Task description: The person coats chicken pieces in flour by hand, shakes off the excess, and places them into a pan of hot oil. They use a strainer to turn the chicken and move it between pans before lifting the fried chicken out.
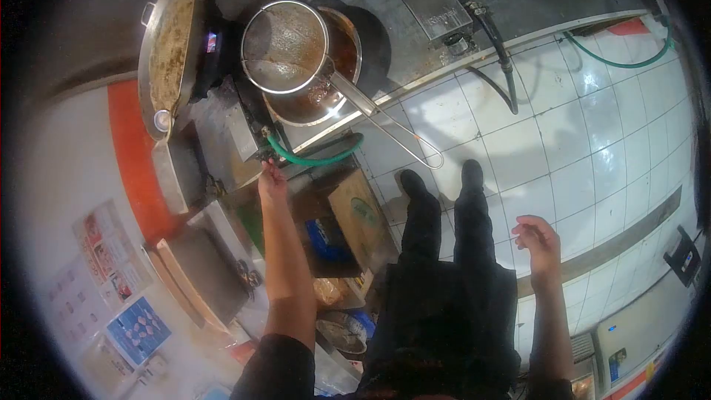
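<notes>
My left hand reaches to the front of a metal stove burner box, its fingers closed at the knob area beside the end of a green hose. What exactly the fingertips grip is too small to make out. Above it, a round wire strainer with a long handle rests over a metal bowl of reddish-brown liquid. My right hand hangs over the tiled floor at the right, fingers loosely curled and apart, holding nothing.
A large wok stands at the upper left. The strainer's handle juts past the counter edge. A second burner box with a black hose lies at the top. Below the counter is a cardboard box.
</notes>
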Available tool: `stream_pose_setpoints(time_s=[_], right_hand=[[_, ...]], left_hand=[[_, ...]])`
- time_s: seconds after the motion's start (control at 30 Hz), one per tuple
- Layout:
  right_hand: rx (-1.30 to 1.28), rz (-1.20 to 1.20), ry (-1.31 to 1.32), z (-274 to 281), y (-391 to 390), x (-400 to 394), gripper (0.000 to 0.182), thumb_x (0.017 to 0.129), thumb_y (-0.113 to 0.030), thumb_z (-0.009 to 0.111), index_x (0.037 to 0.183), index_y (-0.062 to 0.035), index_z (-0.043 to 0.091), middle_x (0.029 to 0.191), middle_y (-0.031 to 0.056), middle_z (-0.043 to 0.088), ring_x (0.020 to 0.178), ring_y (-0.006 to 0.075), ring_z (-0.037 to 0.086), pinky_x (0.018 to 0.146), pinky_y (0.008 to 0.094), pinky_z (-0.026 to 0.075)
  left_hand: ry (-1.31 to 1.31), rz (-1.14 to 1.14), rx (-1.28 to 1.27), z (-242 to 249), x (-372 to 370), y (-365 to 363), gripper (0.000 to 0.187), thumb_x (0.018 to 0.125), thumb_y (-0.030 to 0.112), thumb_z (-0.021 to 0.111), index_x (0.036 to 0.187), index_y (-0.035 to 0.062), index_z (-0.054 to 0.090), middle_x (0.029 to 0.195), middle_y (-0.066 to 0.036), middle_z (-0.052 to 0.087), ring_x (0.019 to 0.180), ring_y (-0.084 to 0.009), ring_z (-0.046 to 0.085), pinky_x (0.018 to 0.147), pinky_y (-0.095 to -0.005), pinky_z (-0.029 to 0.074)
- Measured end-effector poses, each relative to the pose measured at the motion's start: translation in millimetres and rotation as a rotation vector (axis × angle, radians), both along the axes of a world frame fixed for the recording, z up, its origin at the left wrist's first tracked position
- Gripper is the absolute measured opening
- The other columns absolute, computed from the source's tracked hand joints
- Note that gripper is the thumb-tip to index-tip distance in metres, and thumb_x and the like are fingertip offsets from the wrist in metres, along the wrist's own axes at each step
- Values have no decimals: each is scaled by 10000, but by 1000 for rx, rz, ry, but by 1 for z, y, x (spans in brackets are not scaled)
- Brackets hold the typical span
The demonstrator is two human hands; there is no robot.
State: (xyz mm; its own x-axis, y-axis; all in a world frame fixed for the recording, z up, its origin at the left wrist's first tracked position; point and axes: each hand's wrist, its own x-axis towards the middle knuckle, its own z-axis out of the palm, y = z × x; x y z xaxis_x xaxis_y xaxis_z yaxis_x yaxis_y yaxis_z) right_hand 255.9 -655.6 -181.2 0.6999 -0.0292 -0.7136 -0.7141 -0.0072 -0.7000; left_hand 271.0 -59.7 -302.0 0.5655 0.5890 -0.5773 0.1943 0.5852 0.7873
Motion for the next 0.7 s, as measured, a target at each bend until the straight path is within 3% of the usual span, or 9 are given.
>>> stream_pose_setpoints(time_s=[0.17,0.4,0.7], right_hand=[[13,12,-2,3,1,7,192,851,-110,564,1020,-23,596,823,49,626,688,96,522,641,229,416],[41,-1,12,5,2,11,184,856,-93,549,1019,-21,593,819,43,614,693,95,519,643,228,413],[47,-6,18,-2,1,15,182,856,-79,535,1018,-21,592,835,45,611,727,96,512,672,225,406]], left_hand=[[65,140,16,-7,1,1,119,905,233,555,872,120,544,748,10,626,513,-40,472,407,-184,322],[-2,89,-20,-11,-7,3,153,892,260,577,898,110,550,790,2,628,530,-28,476,393,-180,315],[23,201,-39,-5,1,-5,192,899,231,567,998,77,511,847,-11,623,575,-28,478,397,-144,326]])
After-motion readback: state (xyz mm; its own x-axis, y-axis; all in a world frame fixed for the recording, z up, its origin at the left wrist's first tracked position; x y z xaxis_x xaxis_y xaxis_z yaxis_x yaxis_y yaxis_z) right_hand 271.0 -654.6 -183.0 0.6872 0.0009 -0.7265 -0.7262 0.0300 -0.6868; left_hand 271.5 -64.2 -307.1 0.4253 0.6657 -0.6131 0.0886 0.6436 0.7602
